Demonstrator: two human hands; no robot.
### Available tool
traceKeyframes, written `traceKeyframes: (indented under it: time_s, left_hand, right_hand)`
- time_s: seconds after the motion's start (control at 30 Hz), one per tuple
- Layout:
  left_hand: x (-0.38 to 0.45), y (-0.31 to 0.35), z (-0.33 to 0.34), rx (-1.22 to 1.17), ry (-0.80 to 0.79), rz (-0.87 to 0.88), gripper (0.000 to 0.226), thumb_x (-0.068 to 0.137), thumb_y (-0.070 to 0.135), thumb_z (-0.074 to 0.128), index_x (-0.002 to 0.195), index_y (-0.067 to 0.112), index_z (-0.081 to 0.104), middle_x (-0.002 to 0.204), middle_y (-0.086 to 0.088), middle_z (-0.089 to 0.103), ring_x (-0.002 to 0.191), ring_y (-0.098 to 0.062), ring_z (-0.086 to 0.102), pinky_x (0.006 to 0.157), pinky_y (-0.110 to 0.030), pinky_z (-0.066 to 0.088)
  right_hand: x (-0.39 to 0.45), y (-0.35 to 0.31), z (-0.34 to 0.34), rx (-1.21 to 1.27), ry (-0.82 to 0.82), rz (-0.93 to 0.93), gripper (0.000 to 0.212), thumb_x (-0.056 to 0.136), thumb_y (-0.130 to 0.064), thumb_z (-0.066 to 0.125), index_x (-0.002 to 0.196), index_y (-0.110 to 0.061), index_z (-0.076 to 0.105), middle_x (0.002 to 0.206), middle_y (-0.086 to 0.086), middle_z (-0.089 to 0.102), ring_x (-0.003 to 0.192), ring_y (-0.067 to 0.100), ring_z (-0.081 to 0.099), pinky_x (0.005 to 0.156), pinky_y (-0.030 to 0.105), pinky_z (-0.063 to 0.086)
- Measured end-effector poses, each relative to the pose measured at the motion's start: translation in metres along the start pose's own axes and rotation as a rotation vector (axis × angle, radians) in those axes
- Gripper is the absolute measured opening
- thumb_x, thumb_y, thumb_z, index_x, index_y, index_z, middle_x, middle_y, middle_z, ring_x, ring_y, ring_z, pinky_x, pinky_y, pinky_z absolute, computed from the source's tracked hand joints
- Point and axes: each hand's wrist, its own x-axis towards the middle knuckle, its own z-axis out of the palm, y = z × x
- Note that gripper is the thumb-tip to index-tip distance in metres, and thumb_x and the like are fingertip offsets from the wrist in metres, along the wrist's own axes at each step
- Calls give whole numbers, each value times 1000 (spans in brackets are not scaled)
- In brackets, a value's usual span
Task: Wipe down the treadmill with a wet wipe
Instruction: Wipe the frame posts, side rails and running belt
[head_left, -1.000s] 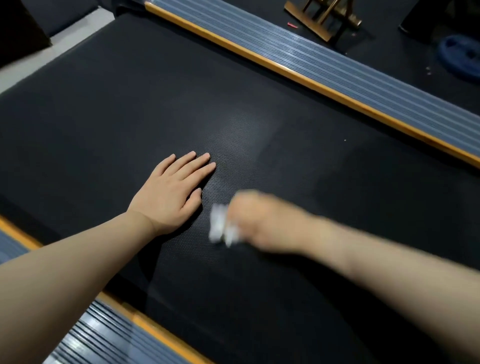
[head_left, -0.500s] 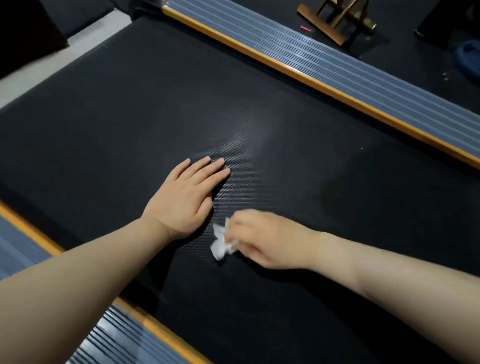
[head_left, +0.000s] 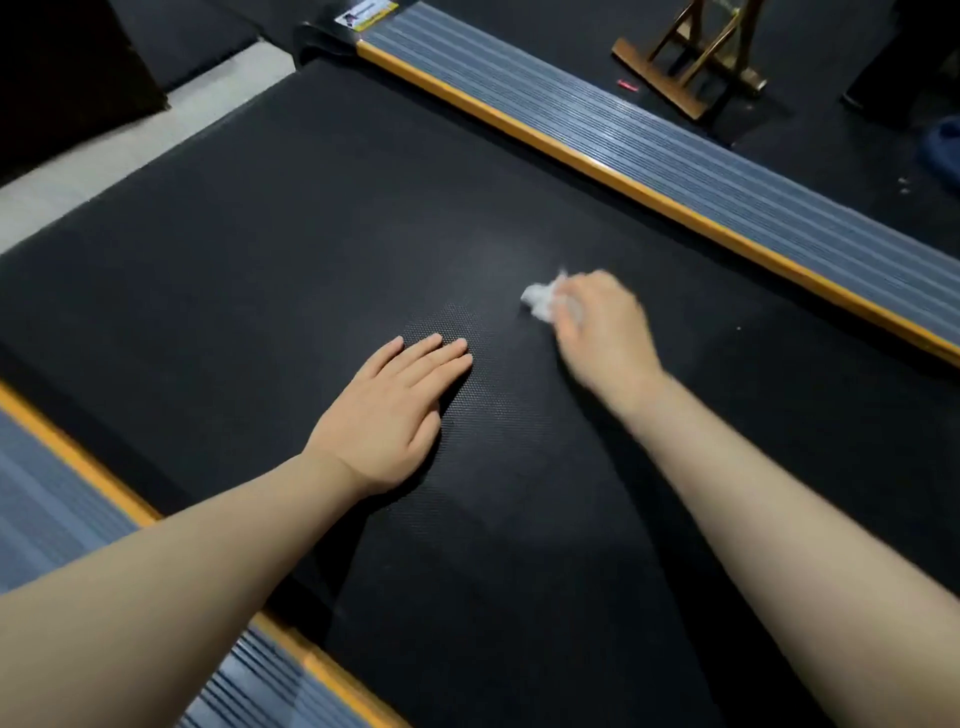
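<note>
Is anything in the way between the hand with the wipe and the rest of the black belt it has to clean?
Mostly no. The right hand holds the wet wipe on the treadmill belt, which lies bare ahead of it and toward the far side rail. Only the left hand, resting flat on the belt, covers a patch nearer the person.

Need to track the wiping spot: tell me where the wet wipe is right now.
In the head view, the wet wipe is bunched in the right hand on the black belt, right of centre, beyond the flat left hand.
</note>
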Motion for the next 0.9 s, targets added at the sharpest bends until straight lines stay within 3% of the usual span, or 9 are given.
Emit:
traceKeyframes:
  time_s: [0.07, 0.2, 0.3, 0.43, 0.53, 0.63, 0.73, 0.8, 0.9]
  left_hand:
    - [0, 1, -1, -37, 22, -13, 66, 83, 23, 25, 147, 17, 43, 156, 1, 36, 146, -21, 29, 122, -37, 10]
    - [-3, 4, -4, 23, 18, -88, 64, 84, 26, 27, 144, 19, 48, 154, -4, 40, 143, -31, 32, 121, -47, 16]
    - [-3, 5, -7, -13, -2, -83, 64, 86, 28, 25, 146, 22, 45, 157, -2, 36, 146, -31, 28, 121, -45, 10]
    - [-4, -24, -23, -156, -74, -15, 53, 98, 11, 40, 150, 19, 39, 159, 2, 31, 149, -19, 23, 120, -25, 5]
    - [-18, -54, -26, 18, -26, -9, 52, 100, 29, 35, 150, 17, 38, 159, -6, 30, 147, -25, 27, 122, -32, 14]
    - [-28, -60, -22, 111, -20, -205, 62, 98, 46, 17, 153, 22, 31, 161, -6, 24, 148, -30, 20, 122, -44, 10]
    - [-27, -59, -19, 120, -27, -196, 61, 98, 43, 15, 154, 23, 28, 162, -4, 22, 149, -30, 17, 123, -44, 10]
    - [-27, -63, -19, 124, -15, -185, 60, 99, 41, 16, 154, 22, 29, 162, -5, 23, 149, -30, 18, 122, -44, 11]
    - [-26, -63, -15, 123, 8, -180, 60, 98, 39, 18, 153, 22, 31, 161, -6, 26, 148, -30, 20, 122, -44, 12]
  right_hand:
    - [-77, -51, -5, 190, -141, -281, 14, 91, -11, 53, 92, -13, 67, 86, 12, 60, 80, 30, 56, 70, 40, 50]
    - [-188, -114, -23, 458, -665, -696, 13, 91, -13, 56, 100, -8, 65, 93, 11, 57, 85, 30, 54, 79, 39, 49]
    - [-156, -100, -17, 396, -584, -832, 9, 92, -14, 55, 97, -15, 63, 88, 10, 59, 81, 27, 55, 75, 37, 47]
    - [-44, -25, -5, 134, -75, -284, 23, 93, -24, 45, 94, -15, 66, 92, 13, 60, 87, 29, 54, 80, 38, 42]
    - [-18, -16, -4, 14, -6, 231, 27, 96, -23, 44, 100, -6, 64, 102, 17, 58, 94, 36, 57, 82, 38, 41]
    - [-76, -86, 9, 207, -96, -181, 28, 94, -19, 43, 93, -17, 71, 96, 8, 66, 88, 30, 59, 83, 41, 49]
    - [-157, -135, -4, 400, -563, -684, 19, 96, -14, 48, 97, -13, 67, 97, 7, 61, 90, 29, 58, 84, 43, 49]
    - [-161, -133, -10, 429, -718, -866, 13, 96, -15, 54, 99, -9, 64, 95, 9, 58, 89, 28, 56, 83, 39, 49]
    - [-102, -109, 5, 320, -583, -918, 15, 93, -14, 54, 86, -8, 66, 83, 12, 59, 77, 32, 56, 71, 42, 50]
